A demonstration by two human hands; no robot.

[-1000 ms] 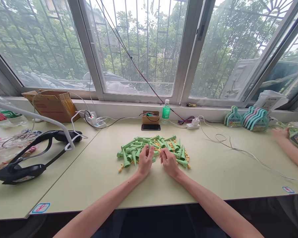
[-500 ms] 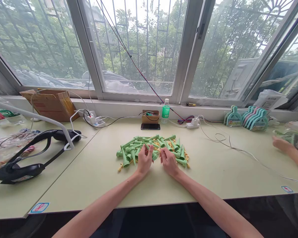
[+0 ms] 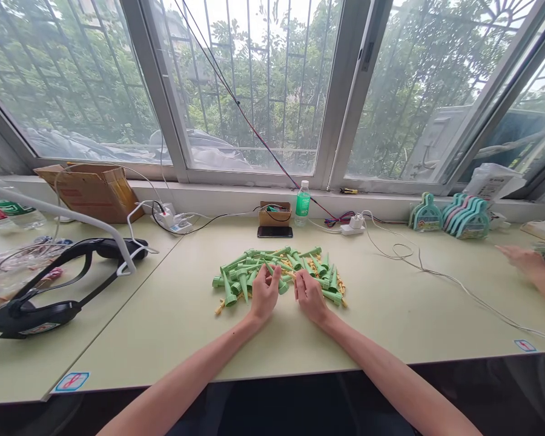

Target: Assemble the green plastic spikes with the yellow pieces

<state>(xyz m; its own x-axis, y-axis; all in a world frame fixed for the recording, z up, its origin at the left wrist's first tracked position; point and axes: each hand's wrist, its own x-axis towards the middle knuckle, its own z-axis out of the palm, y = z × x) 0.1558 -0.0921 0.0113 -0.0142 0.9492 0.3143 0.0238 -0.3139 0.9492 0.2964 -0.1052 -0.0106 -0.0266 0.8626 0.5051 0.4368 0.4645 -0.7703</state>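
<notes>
My left hand [image 3: 265,297] is closed round a green plastic watering spike [image 3: 283,287], its wider end toward my right hand. Close beside it, my right hand [image 3: 310,297] pinches a small yellow plastic piece [image 3: 291,275] between thumb and fingers. A small gap separates the two hands, and the fingers partly cover both parts. Under and behind them spreads a pile of green cone-shaped spikes [image 3: 242,280]. Several small yellow pieces [image 3: 340,284] lie among the spikes and at the pile's right edge.
Behind the pile are a phone [image 3: 275,232], a small cardboard box [image 3: 280,213] and a bottle [image 3: 302,204]. A black headset [image 3: 59,309] lies left. White cables [image 3: 454,281] cross the right side, where another person's hand [image 3: 524,261] works near teal hangers [image 3: 472,221].
My right hand has shifted very slightly right, away from the left one, with the yellow piece. At the far right, the other person's hand has changed its pose.
</notes>
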